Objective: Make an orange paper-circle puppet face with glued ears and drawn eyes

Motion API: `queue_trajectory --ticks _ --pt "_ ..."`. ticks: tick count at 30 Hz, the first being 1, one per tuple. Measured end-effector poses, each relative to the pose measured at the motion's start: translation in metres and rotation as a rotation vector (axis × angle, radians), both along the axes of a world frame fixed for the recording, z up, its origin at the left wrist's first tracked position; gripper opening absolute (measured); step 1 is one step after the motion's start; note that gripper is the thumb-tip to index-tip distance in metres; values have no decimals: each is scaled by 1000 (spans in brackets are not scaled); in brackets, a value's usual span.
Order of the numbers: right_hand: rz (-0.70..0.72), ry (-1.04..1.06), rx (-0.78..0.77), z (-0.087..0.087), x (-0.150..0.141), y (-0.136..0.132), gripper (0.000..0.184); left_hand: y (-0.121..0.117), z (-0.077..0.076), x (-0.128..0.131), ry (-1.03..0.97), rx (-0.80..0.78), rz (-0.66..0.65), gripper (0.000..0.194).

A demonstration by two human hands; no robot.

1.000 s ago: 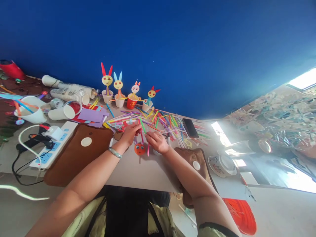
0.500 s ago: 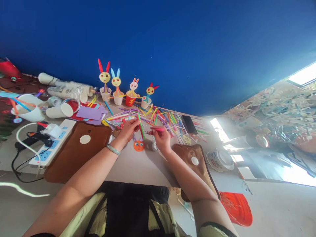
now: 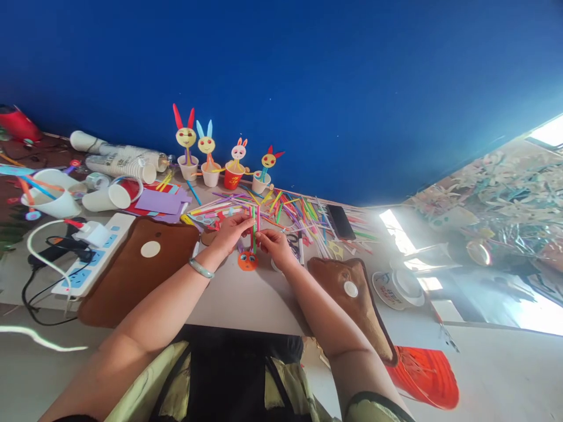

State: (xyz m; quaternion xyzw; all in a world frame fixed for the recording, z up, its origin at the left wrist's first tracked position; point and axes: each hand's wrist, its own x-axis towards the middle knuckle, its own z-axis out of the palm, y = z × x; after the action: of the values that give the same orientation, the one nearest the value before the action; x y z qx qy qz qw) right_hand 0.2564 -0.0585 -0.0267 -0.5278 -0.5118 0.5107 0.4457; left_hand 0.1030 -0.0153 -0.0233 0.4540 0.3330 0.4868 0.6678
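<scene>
My left hand [image 3: 234,230], with a bangle at the wrist, is closed on upright coloured straws [image 3: 254,227], among them a green and a red one. From the right, my right hand [image 3: 274,245] pinches a pink straw [image 3: 258,214] against the green one. Both hands meet above the table's middle. Just below them lies an orange round face cutout [image 3: 247,262] with big eyes and purple pieces at its top. Part of a black-and-white object beside my right hand is hidden by it.
Several rabbit-faced figures in cups [image 3: 234,176] stand along the blue wall. Loose straws [image 3: 303,220] cover the table's back, near a phone [image 3: 341,223]. Brown pouches [image 3: 145,281] lie either side; a power strip [image 3: 94,264] is left, a bowl [image 3: 398,290] right.
My right hand swung away to the right with a pink straw, then came back left to the straws in my left hand. The left hand stayed nearly still.
</scene>
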Motion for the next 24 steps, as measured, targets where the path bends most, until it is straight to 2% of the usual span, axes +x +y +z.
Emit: queue_trajectory --ticks 10,20,24 --pt "117 41 -23 -4 7 -3 40 -3 1 2 45 25 -8 35" --pt "260 338 -173 -8 8 -5 41 -8 5 3 49 -20 -36 35" --pt "311 392 -209 -7 9 -6 44 -8 5 2 59 -35 -47 33"
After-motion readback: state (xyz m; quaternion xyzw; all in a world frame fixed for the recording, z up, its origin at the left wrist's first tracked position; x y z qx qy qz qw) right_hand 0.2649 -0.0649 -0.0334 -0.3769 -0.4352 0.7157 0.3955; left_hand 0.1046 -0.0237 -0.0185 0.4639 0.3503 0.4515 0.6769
